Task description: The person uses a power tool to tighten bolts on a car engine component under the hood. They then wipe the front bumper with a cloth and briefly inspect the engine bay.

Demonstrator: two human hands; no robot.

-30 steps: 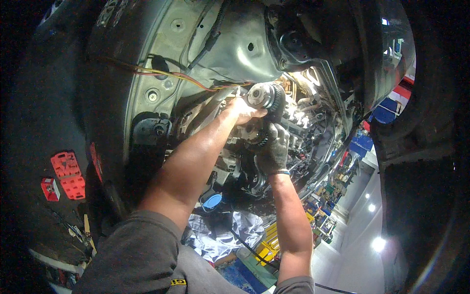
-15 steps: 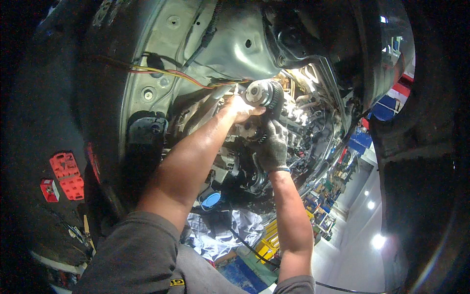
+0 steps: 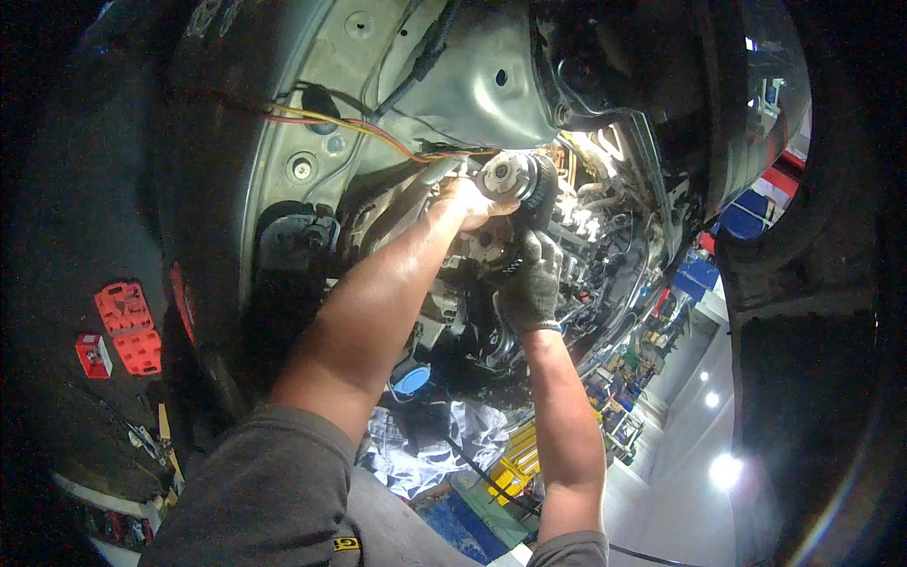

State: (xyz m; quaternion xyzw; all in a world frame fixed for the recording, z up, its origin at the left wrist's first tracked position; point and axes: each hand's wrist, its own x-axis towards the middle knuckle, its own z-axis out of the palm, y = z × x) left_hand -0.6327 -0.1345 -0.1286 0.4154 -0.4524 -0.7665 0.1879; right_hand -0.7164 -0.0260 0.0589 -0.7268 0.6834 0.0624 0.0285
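A round metal pulley (image 3: 504, 176) sits deep in the engine bay, with a black toothed belt (image 3: 541, 192) around its right side. My bare left hand (image 3: 467, 202) is closed on the pulley's lower left side, thumb along its underside; the other fingers are mostly hidden. Just below, my right hand (image 3: 529, 288), in a grey knit glove, has its fingers curled upward around the belt's lower run. A second, darker round part (image 3: 491, 248) lies between my two hands, partly covered.
Red and yellow wires (image 3: 387, 142) cross the metal body panel above. A blue cap (image 3: 411, 381) and a white crumpled cloth (image 3: 435, 439) lie below the engine. At the left are a red tool case (image 3: 129, 326) and a small red box (image 3: 94, 355).
The view has shifted slightly, so the engine bay sits a little further right. Both hands stay at the pulley and belt, with hardly any movement.
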